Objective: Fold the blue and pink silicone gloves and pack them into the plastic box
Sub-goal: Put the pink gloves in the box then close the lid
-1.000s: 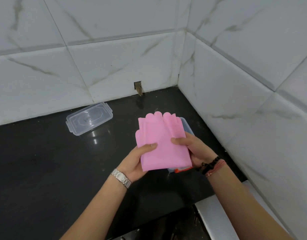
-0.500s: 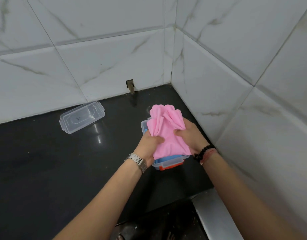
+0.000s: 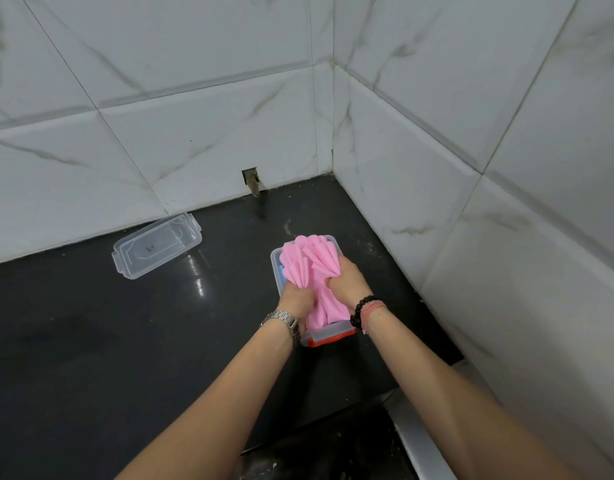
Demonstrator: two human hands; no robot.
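Pressing the crumpled pink silicone gloves into the clear rectangular plastic box at frame centre, left hand and right hand both grip them; blue glove already lies underneath, and the transparent lid, upper left, remains unfitted

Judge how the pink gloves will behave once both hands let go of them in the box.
The pink gloves look floppy: they bunch into pleats where the left hand and right hand press them. Their fingers fan above the plastic box rim, so they will probably spring up. They seem light.
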